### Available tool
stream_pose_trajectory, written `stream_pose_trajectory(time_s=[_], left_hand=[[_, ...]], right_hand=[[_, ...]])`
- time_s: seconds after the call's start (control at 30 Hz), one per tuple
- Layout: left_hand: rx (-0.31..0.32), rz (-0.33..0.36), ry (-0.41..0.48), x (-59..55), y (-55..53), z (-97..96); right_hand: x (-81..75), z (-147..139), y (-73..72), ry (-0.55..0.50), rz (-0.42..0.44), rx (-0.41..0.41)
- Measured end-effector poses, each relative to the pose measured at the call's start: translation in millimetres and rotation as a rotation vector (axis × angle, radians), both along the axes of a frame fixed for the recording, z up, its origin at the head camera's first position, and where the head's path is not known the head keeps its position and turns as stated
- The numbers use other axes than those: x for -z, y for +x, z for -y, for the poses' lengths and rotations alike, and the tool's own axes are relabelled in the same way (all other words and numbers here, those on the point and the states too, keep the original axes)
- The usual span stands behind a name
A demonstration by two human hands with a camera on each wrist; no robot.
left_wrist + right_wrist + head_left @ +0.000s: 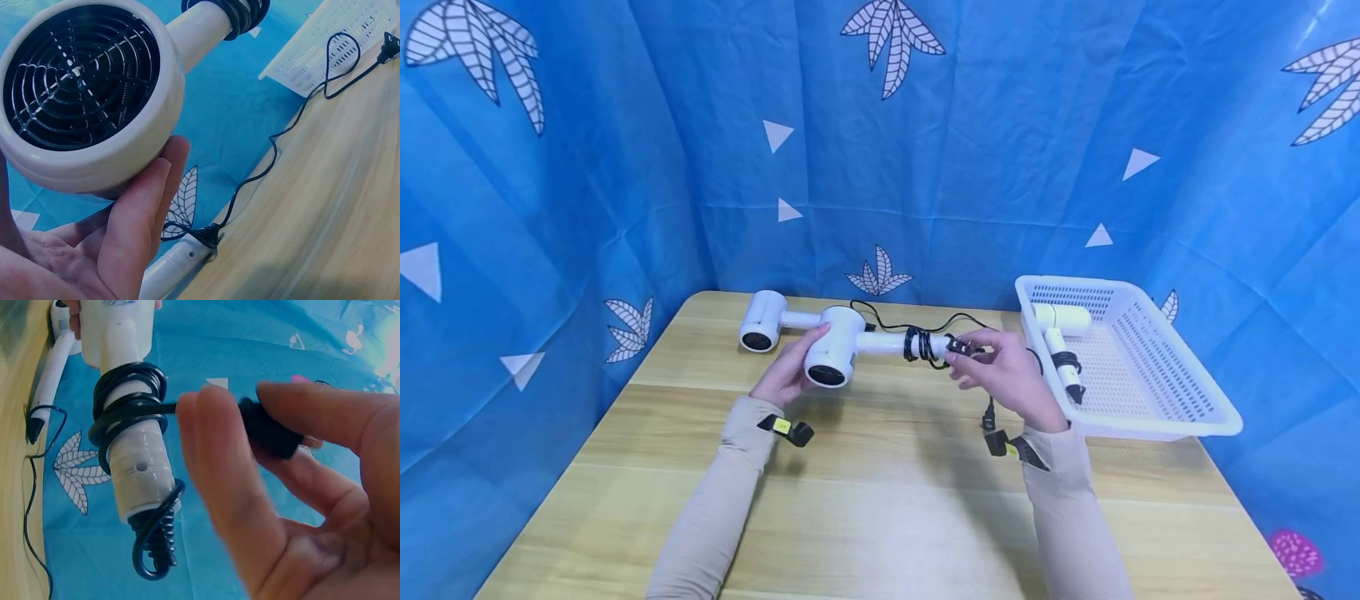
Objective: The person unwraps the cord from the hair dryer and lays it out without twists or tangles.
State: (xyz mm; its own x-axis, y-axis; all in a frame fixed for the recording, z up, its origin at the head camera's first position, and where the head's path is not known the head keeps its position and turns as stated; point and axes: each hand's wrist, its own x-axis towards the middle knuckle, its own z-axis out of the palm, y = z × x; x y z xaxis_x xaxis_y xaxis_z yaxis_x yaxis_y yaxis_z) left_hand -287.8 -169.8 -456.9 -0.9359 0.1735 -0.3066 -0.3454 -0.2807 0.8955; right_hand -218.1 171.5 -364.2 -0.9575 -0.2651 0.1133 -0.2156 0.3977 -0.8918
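A white hair dryer [842,333] is held up above the table, its handle pointing right. My left hand [792,367] grips it by the head, fingers round the white housing; the black round grille [78,78] shows in the left wrist view. Black cord [128,400] is coiled in several turns round the handle. With my right hand [1003,375] I pinch the black plug [272,431] between thumb and fingers, just beside the handle. From the coil a short stretch of cord runs straight to the plug.
Behind my left hand a second white hair dryer [763,321] lies on the wooden table [880,500]. Its loose cord [925,327] trails right, to a plug [988,415]. A white basket [1187,367] at the right holds another hair dryer [1060,346] with its cord wound. Blue curtain [880,167] hangs behind.
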Motion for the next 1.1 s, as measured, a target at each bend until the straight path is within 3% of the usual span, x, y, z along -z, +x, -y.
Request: stream_pose_trajectory(time_s=[0.13, 0.33, 0.47, 0.63, 0.93, 1.1], left_hand=[[-0.008, 0.006, 0.007, -0.1, -0.3, 1.9], [-0.018, 0.002, 0.022, -0.1, -1.1, 5.7], [-0.012, -0.006, 0.064, -1.0, -1.8, 10.4], [-0.011, -0.013, 0.108, -2.1, -4.0, 15.4], [-0.046, -0.003, 0.118, -4.4, -2.5, 20.0], [-0.025, -0.012, 0.11, -5.5, -2.3, 19.7]], right_hand=[[1.1, -1, 1.3, 0.04, 0.0, -0.028], [5.1, 0, -1.3, -0.044, 0.156, -0.117], [9.9, 1, -3.7, -0.029, 0.185, -0.138], [21.0, 1, -11.1, -0.049, 0.222, -0.114], [49.9, -3, -28.6, -0.25, 0.368, -0.042], [61.4, -8, -38.8, -0.236, 0.406, -0.033]])
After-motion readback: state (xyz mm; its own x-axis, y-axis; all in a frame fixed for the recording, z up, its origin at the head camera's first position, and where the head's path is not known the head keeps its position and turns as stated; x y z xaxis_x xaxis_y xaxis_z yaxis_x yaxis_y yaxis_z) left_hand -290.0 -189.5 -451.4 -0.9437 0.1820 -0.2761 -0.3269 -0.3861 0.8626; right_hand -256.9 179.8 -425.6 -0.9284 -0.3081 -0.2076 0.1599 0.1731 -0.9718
